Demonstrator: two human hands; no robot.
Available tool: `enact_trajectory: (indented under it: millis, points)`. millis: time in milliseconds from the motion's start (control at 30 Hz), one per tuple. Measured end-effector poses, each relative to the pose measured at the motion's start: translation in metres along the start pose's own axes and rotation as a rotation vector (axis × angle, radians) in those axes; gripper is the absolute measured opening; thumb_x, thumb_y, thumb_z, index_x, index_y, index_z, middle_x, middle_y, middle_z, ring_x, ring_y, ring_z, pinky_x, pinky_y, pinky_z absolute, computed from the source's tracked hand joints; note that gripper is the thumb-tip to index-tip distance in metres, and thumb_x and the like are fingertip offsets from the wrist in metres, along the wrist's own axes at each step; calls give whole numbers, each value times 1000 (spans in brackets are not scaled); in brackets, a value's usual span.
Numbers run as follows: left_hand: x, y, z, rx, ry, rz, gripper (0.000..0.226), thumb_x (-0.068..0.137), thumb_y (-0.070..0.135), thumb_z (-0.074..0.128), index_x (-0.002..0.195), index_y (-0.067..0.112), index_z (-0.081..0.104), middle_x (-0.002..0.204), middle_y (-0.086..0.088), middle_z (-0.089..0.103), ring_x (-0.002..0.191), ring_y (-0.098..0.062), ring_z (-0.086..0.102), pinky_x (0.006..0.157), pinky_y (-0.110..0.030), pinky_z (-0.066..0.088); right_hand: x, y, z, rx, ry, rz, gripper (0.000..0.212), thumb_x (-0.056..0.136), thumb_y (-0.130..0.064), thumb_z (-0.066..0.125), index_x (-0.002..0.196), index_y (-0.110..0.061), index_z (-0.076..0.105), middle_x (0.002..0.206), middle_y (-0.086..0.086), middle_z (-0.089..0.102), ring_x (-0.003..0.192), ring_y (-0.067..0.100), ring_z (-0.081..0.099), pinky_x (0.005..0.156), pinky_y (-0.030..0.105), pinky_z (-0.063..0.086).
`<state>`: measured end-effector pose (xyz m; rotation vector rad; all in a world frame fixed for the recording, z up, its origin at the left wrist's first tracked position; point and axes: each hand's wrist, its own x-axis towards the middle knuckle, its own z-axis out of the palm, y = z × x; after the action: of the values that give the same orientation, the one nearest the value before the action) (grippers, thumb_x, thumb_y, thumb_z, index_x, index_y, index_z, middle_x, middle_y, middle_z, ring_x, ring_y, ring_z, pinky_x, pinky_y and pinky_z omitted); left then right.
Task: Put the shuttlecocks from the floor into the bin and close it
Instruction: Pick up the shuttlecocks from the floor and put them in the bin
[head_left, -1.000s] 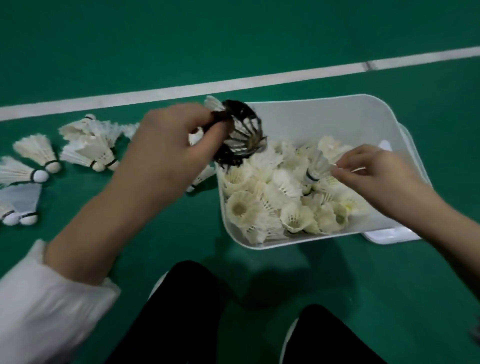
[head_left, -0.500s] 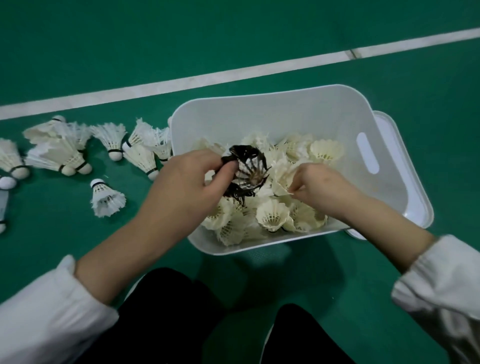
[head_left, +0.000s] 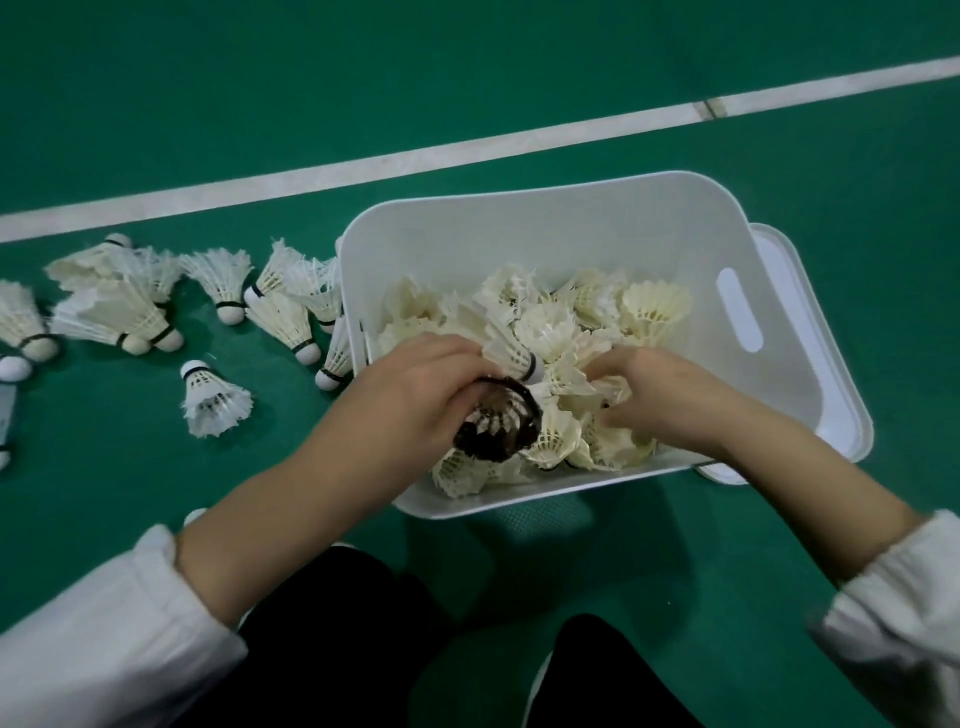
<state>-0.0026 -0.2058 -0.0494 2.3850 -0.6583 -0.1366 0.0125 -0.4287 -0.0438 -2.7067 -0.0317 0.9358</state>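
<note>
Both hands work inside the white bin on the green court floor. The left hand is clamped on a dark shuttlecock, held low over the pale shuttlecocks heaped inside. The right hand digs into that heap with fingers curled among feathers — whether it holds one cannot be told. A scatter of shuttlecocks lies on the floor just left of the bin, with a lone shuttlecock apart from the rest.

The likely risks: the heap sits close to the near rim, so rummaging could crush feathers or flick one out. The lid appears pinned under the bin's right side — freeing it could tip the load.

Shuttlecocks at the left edge are cut off by the frame. The dark one's cork is hidden behind the left hand.
</note>
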Motion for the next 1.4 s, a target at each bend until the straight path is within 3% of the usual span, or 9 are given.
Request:
enact_trajectory:
  millis: [167,300,433,600,733,833,900,1167,1400]
  points:
    - [-1,4,1,48,-10,135,33,85,21,43,96,6,70,96,-8,68,91,-19,59,86,-25,39,-26,-16,-34,245,395,-175,29,87,-13,61,112,-27,62,116,-10,58,93,6,57,88,22,45]
    - [1,5,-2,29,15,185,30,85,16,43,95,3,68,96,-10,67,91,-16,51,83,-27,41,-22,-43,-33,107,328,-500,41,85,-1,59,119,-25,60,116,-14,54,86,-6,50,82,3,39]
    - [-2,4,-3,17,41,222,26,85,13,46,93,2,68,94,-10,67,89,-17,52,81,-29,43,-15,-46,-27,-24,377,-558,30,82,-8,65,110,-19,65,120,-1,57,107,16,53,90,29,43]
    - [-3,3,-7,0,4,192,31,87,19,42,93,4,69,105,-8,66,98,-17,54,88,-25,40,-20,-46,-30,-151,401,-617,9,81,-22,67,86,-15,63,109,3,58,93,22,57,75,41,50]
    - [-3,4,-20,-3,98,102,29,90,29,47,97,12,69,127,-3,51,116,-14,44,97,-24,38,-37,-26,-45,35,408,-406,14,83,-31,61,81,-19,55,78,-14,55,66,7,52,67,30,48]
    - [-4,7,-30,-54,184,-50,24,89,28,53,100,13,68,95,8,55,84,6,49,77,-3,35,-54,8,-53,248,397,-182,11,80,-29,67,79,-20,60,72,-10,61,62,7,54,59,12,43]
    - [-4,5,-31,-63,184,-109,14,89,19,58,97,14,68,80,10,56,75,7,52,68,-2,36,-56,24,-49,293,324,-118,7,78,-22,71,74,-24,65,76,-8,66,69,5,57,63,8,44]
    - [-6,11,-24,-98,124,-212,6,84,25,59,88,24,63,70,13,60,72,3,54,62,-13,40,-20,43,-8,172,-36,-6,7,73,-8,75,76,-14,71,91,6,70,88,20,64,89,37,51]
    - [-6,15,-24,-79,92,-225,6,84,28,58,87,26,62,69,15,58,67,6,53,56,-7,36,-1,40,-14,-62,-165,2,15,78,-5,67,92,-10,72,101,7,69,87,16,58,82,26,46]
